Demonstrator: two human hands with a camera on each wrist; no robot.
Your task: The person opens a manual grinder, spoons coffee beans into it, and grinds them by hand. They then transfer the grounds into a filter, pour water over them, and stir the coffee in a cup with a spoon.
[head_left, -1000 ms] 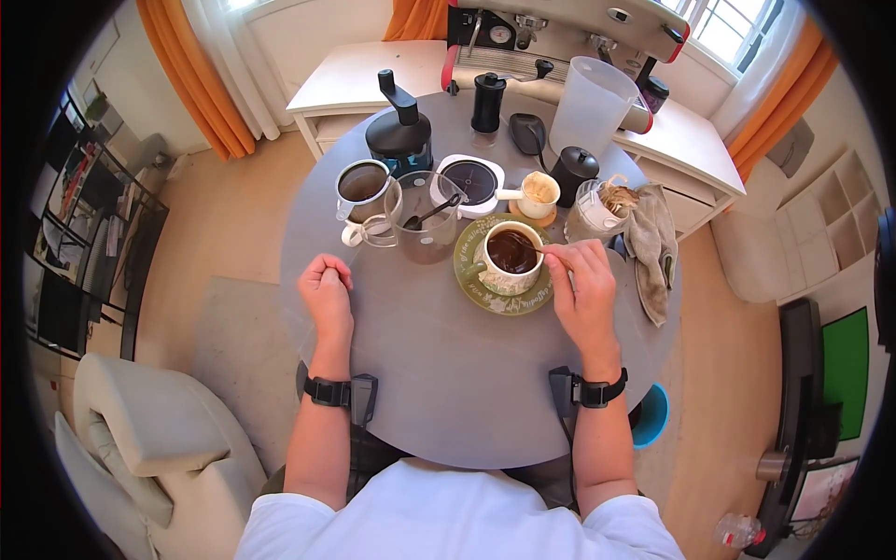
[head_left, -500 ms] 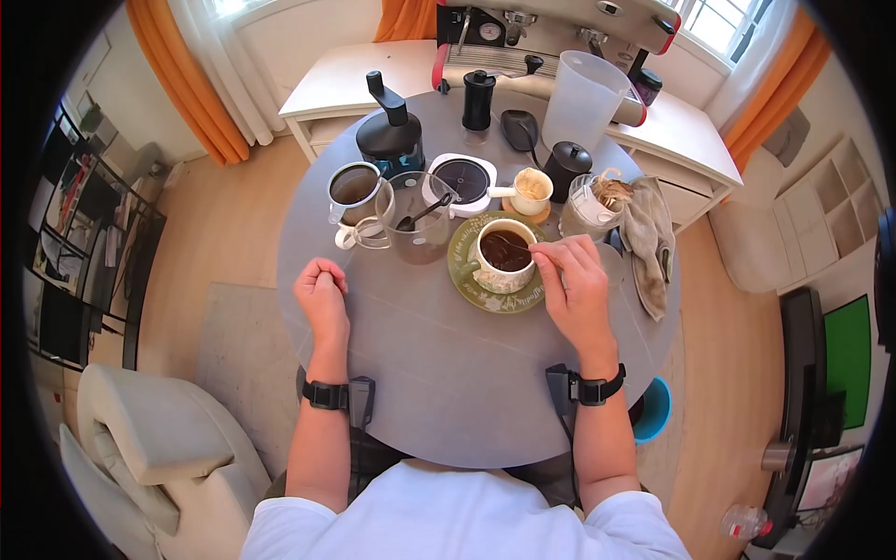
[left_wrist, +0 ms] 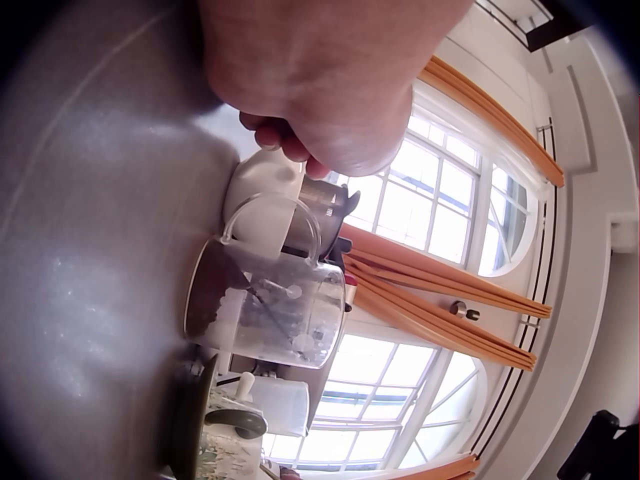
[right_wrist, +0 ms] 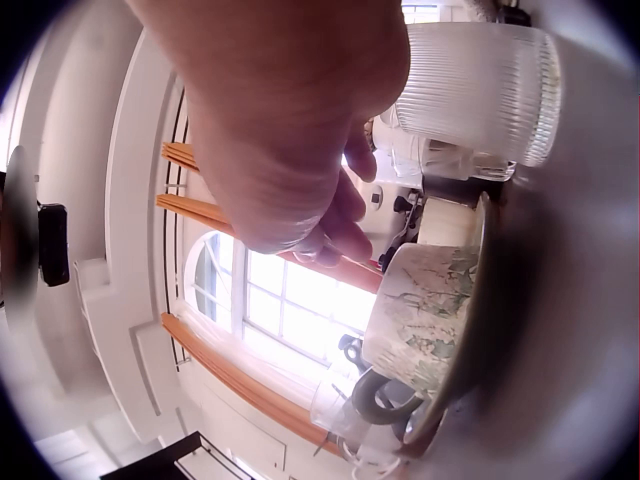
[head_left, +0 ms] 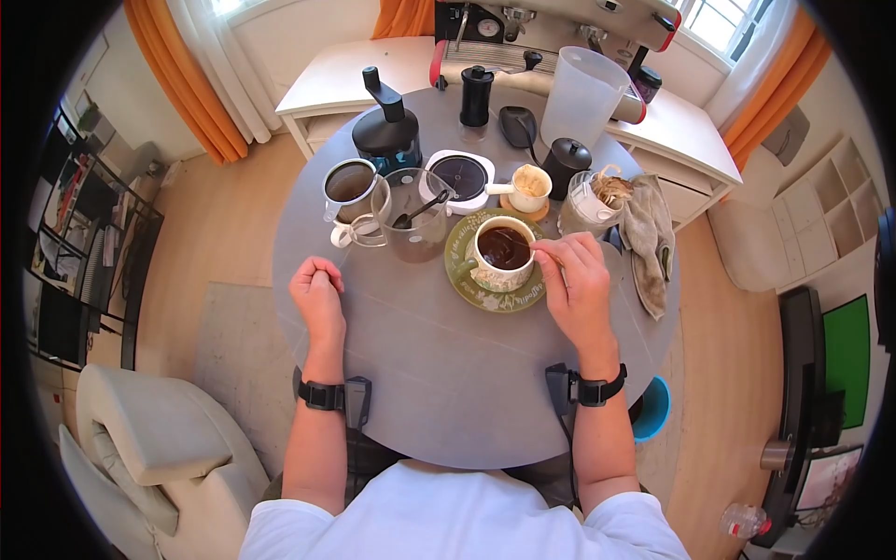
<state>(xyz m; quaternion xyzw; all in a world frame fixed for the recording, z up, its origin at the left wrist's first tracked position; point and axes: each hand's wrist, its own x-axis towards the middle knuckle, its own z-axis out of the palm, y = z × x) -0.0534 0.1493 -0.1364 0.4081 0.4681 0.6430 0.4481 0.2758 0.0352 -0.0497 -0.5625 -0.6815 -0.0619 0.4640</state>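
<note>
My right hand [head_left: 577,273] pinches the thin handle of what looks like a spoon at the right rim of a patterned cup [head_left: 501,280]. The handle dips into dark brown liquid [head_left: 503,247], which shows swirl streaks; its lower end is hidden. Beneath the cup is a green saucer [head_left: 464,291] with pale lettering. In the right wrist view, the fingertips [right_wrist: 345,240] sit just above the cup [right_wrist: 420,310]. My left hand [head_left: 318,294] rests on the grey table with fingers loosely curled and nothing held, near a clear glass jug [head_left: 420,245] with a black spoon [head_left: 420,211] inside.
Beyond the cup stand a small white-handled pot [head_left: 528,187], a white scale [head_left: 459,177], a black-lidded grinder [head_left: 387,140], a mug [head_left: 351,187] and a black canister [head_left: 566,168]. Right of them are a glass jar [head_left: 588,210] and a grey cloth [head_left: 646,243]. An espresso machine [head_left: 551,56] stands behind.
My right hand keeps its pinch at the cup's rim, shifting only slightly, while the swirl in the liquid changes. The left hand stays resting. The head view has shifted a little.
</note>
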